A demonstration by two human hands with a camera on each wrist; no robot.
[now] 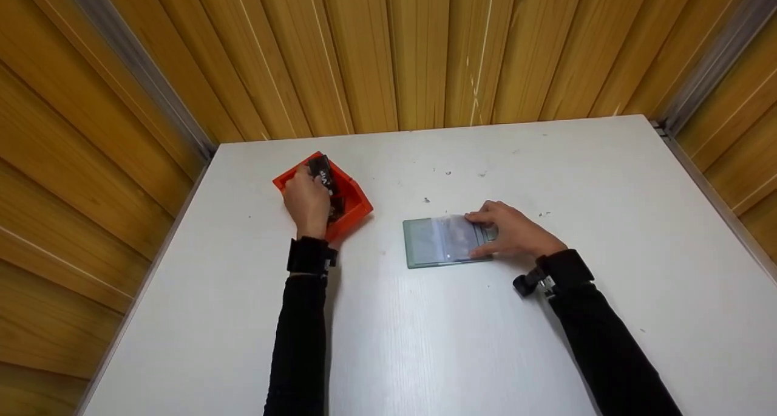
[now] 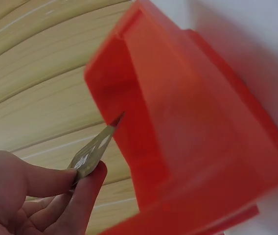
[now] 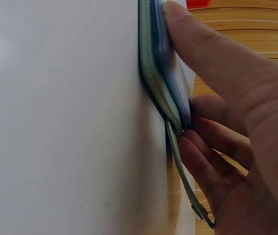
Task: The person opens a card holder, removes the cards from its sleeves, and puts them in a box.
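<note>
Black sleeves (image 1: 297, 343) are running up from the lower edge of the head view, and dark wrist straps (image 1: 306, 256) are circling both wrists. On the right strap, a small black camera (image 1: 525, 285) is sticking out toward the middle of the table (image 1: 376, 343).

Left of centre, a red bin (image 1: 351, 225) is sitting on the table, turned at an angle. The left hand (image 1: 306, 202) is bending over it, nearly closed, with thumb and forefinger pinching a dark card (image 1: 323, 172) by its edge. White letters are showing on the card's face, "VIP" among them. Another dark card (image 1: 337, 208) is lying in the bin, near the wrist. In the left wrist view, the held card is pointing its far corner at the bin's opening.

Near the middle of the table, a green card holder (image 1: 419, 252) is lying with its clear pages (image 1: 452, 240) showing. The right hand (image 1: 513, 231) is gripping its right end, partly open, with thumb and fingers spanning it from the near edge to the far edge. In the right wrist view, a narrow strap (image 3: 180, 166) is hanging out from the holder toward the palm. Small dark specks (image 1: 427, 200) are dotting the table, and yellow wood-grain panels (image 1: 419, 57) are standing behind it.
</note>
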